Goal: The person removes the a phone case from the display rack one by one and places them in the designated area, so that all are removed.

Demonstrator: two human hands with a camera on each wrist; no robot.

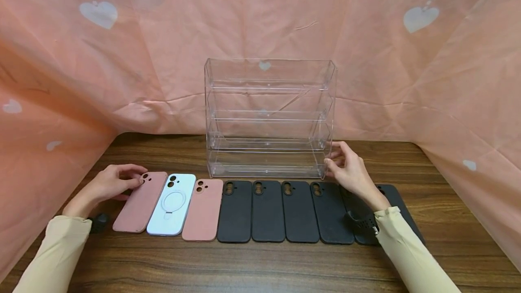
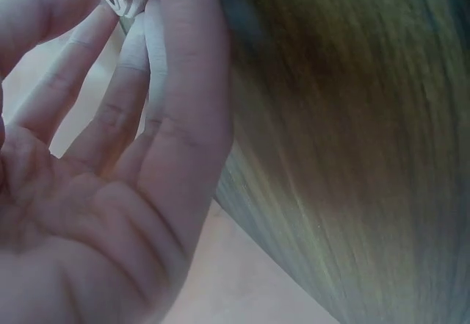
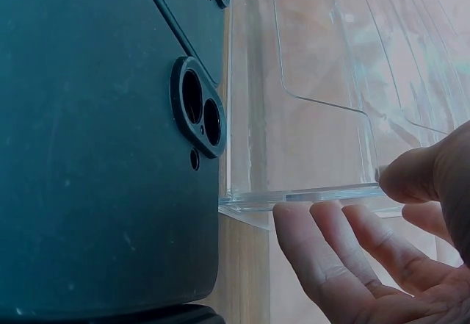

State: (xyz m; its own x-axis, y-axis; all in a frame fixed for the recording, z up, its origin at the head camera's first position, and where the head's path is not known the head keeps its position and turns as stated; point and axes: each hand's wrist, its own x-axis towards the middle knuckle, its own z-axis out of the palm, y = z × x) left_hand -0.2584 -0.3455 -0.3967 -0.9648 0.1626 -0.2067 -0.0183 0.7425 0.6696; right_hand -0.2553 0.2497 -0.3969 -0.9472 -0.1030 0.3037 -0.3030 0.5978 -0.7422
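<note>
At the left end of a row of phone cases, my left hand (image 1: 111,182) pinches the upper left edge of a pink phone case (image 1: 140,207). In the left wrist view, the thumb and fingers (image 2: 194,81) meet at that edge, near the top of the picture. My right hand (image 1: 352,168) grips the right side wall of a clear acrylic display rack (image 1: 268,159) near its base. The right wrist view shows the thumb on one face of that wall and the fingers (image 3: 312,258) along the other. A black phone case (image 3: 110,155) lies close to this hand.
Rightward from the held case lie a white phone case (image 1: 179,225) with a ring, a second pink phone case (image 1: 202,218) and several black phone cases (image 1: 268,218), partly under my right wrist. The rack has stacked tiers. A pink curtain (image 1: 260,12) surrounds the wooden table (image 1: 260,266).
</note>
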